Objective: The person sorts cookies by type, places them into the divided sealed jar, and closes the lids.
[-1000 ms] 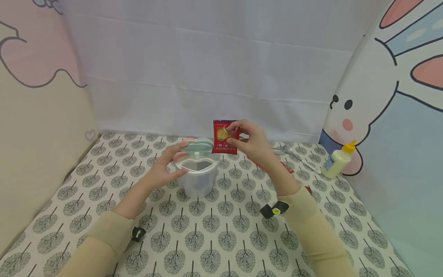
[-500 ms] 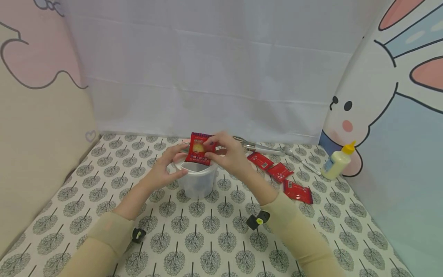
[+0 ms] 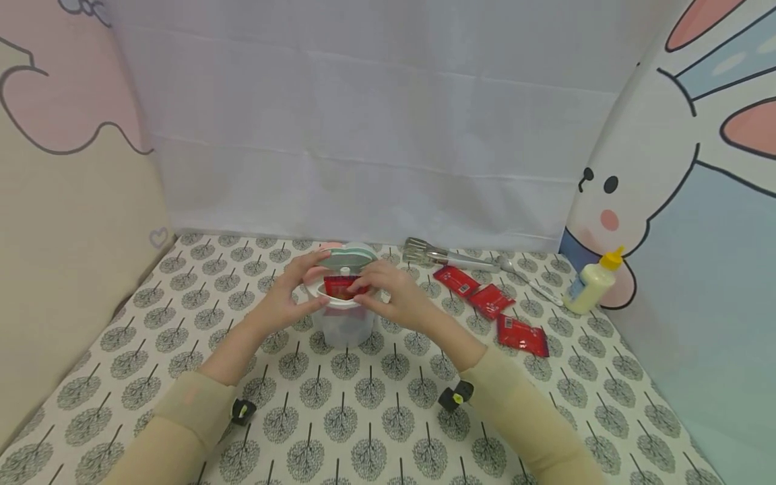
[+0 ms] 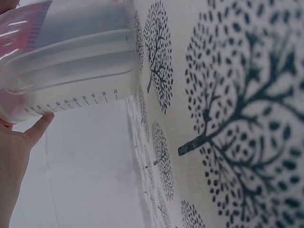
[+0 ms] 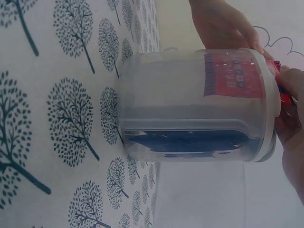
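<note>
A clear lidded plastic storage container stands upright on the table, its small lid flap raised. My left hand grips the container's top from the left, thumb at the near rim and fingers by the flap. Above the opening, my right hand pinches a red snack packet at its upper end. Through the clear wall in the right wrist view, the lower part of the packet shows inside the container. Measuring marks run down the container in the left wrist view.
Several red packets lie on the right of the tree-patterned tablecloth. Behind them are metal tongs and a spoon-like utensil. A glue-type bottle with a yellow cap stands by the right wall.
My right hand has moved left and down with the red packet, from beside the container into its opening. My left hand has stayed on the container.
</note>
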`<state>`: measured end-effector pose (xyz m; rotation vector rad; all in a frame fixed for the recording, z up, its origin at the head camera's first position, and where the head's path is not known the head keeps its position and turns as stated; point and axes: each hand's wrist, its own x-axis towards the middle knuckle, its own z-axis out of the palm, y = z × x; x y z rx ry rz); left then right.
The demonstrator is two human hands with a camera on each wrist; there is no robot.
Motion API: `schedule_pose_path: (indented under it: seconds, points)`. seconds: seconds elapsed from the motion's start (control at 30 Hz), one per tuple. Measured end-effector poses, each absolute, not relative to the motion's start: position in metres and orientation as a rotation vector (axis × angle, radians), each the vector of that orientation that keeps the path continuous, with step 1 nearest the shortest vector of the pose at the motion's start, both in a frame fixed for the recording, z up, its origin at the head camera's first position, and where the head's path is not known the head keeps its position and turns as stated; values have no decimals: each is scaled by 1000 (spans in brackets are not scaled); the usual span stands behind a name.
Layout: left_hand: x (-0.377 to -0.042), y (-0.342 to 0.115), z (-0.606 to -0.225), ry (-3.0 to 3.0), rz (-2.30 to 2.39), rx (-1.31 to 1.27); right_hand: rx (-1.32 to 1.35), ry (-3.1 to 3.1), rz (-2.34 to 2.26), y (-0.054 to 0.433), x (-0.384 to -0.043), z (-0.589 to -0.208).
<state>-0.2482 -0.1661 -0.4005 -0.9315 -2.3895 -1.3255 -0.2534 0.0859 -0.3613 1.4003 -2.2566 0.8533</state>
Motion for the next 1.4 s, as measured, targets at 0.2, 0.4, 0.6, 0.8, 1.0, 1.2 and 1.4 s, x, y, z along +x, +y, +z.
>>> schedule_pose_path:
  seconds: [0.2, 0.4, 0.6, 0.8, 1.0, 1.2, 1.4]
  points:
    - [-248, -165, -398, -2364, -1380, -923, 1515, -2224, 803, 89, -253, -360]
    - [-248, -168, -400, -2388, -1353, -906, 1557, -2221, 841, 105, -255, -354]
    - [-245, -167, -398, -2408, -1325, -871, 1477, -2331, 862, 145, -249, -341]
    - [-231, -162, -381, -2436, -1343, -847, 1386, -2473, 775, 194, -250, -341]
    - [-247, -168, -401, -2430, -1328, -845, 1243, -2709, 747, 250, -249, -347]
    - [-250, -169, -403, -2379, -1328, -917, 1183, -2833, 669, 302, -247, -362]
    - [-248, -169, -402, -2366, -1330, -936, 1034, -2995, 653, 337, -243, -381]
